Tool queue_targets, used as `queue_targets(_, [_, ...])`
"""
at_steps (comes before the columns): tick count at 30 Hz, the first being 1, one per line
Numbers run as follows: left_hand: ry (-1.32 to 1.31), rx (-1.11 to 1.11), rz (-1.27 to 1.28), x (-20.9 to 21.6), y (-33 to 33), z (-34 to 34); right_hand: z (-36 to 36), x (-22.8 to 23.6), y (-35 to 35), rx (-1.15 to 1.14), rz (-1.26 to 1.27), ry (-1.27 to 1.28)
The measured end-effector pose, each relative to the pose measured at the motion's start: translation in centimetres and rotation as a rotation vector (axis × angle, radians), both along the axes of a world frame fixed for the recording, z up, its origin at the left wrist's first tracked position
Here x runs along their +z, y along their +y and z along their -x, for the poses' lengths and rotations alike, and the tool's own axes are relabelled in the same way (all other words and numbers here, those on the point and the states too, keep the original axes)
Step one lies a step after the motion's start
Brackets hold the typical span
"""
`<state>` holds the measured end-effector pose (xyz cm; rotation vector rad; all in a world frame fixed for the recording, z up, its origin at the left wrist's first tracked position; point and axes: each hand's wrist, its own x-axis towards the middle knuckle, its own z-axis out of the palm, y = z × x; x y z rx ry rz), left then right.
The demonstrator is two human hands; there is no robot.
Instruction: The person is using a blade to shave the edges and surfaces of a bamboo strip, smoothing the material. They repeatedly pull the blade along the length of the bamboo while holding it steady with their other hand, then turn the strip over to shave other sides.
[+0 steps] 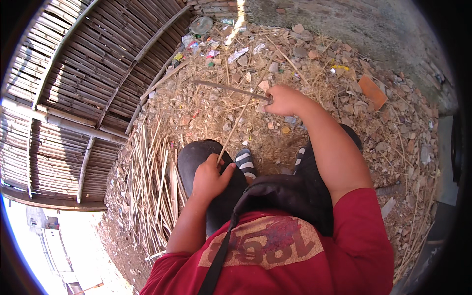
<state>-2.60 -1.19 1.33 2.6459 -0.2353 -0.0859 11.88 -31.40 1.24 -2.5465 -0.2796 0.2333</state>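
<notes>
Fingers of the left hand (209, 177) clasp a thin stick (234, 127) against the left knee (196, 153), seemingly steadying it toward one o'clock, where a blade (221, 87), gripped by the right hand (285, 101), crosses it, pointing just past nine.

A slatted panel (118, 46) stands along the left of the rubble-strewn ground (388, 147), where an orange slab (372, 92) and a yellow scrap (339, 67) lie near a weathered wall (354, 29).
</notes>
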Motion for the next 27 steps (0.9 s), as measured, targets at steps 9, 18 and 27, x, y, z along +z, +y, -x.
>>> queue_targets(9, [0.162, -0.012, 0.158, 1.2, 1.4, -0.9, 0.3, 0.8, -0.8, 0.056, 0.005, 0.056])
queue_targets(18, [0.173, 0.016, 0.123, 0.4, 1.1, -1.4, -0.1, -1.5, 1.0, 0.099, 0.102, 0.113])
queue_targets(27, [0.139, 0.079, 0.065, 0.8, 0.6, -1.4, -0.2, -0.5, 2.9, 0.152, 0.084, 0.127])
